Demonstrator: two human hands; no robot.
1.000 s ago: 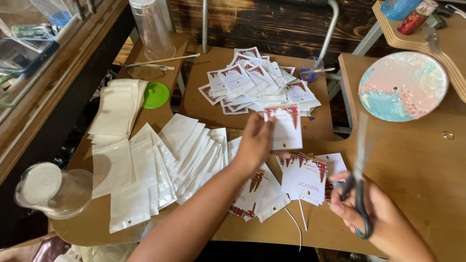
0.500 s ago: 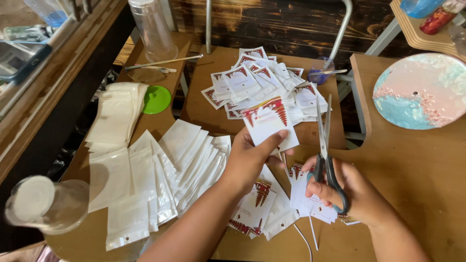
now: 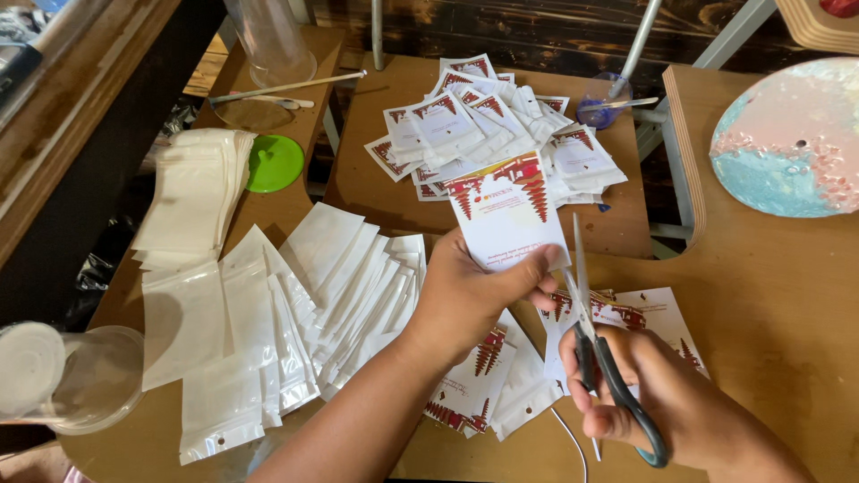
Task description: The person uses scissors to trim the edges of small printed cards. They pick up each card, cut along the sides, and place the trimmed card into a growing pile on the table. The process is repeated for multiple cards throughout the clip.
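At the far left, at about eight o'clock, a clear jar [image 3: 67, 376] lies on the wooden table [image 3: 778, 268]. Just right of it, white pouches [image 3: 295, 295] are fanned in overlapping rows, with a neater stack [image 3: 192, 192] at ten o'clock and a green lid [image 3: 273, 163] beside it. Near the centre, a card [image 3: 507, 213], white with red printing, is pinched by its lower edge in the left hand [image 3: 470, 300] and held upright, apparently so that its edge is offered to the blades. Beyond it, at twelve o'clock, a heap of similar cards [image 3: 488, 125] is spread out. More cards [image 3: 626, 313] lie under the hands. At five o'clock, scissors [image 3: 595, 344] are gripped in the right hand [image 3: 667, 402], fingers through the handles, the blades pointing up and touching the held card's lower right corner. At two o'clock a pastel round plate [image 3: 792, 139] rests.
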